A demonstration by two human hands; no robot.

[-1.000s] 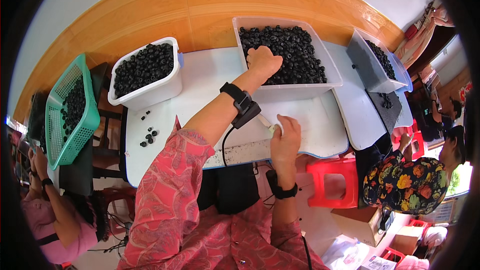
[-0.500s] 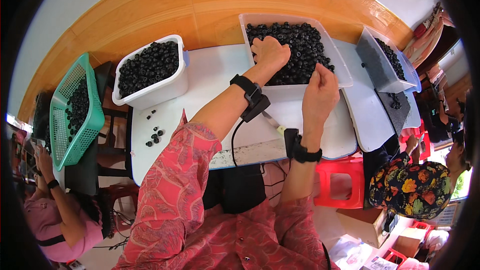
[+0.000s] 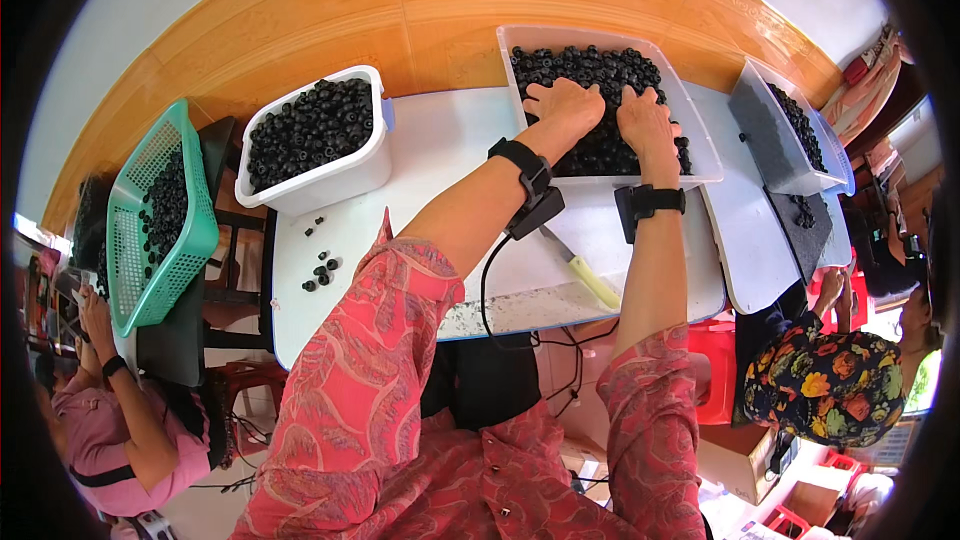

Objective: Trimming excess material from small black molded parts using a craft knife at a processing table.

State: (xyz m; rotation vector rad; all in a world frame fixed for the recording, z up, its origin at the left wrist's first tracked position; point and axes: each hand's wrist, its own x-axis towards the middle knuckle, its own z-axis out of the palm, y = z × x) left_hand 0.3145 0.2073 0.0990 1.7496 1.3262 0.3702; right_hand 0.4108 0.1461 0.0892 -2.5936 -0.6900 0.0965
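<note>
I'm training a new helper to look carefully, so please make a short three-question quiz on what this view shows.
1. True or false: the left hand and the right hand are both over the big pale bin of black pieces.

2. Where is the knife?
a) in the right hand
b) on the white table
c) inside the white tub

3. Fill in the colour: just left of the white tub is a ____ basket.

Key: 1. True. 2. b. 3. Green.
</note>
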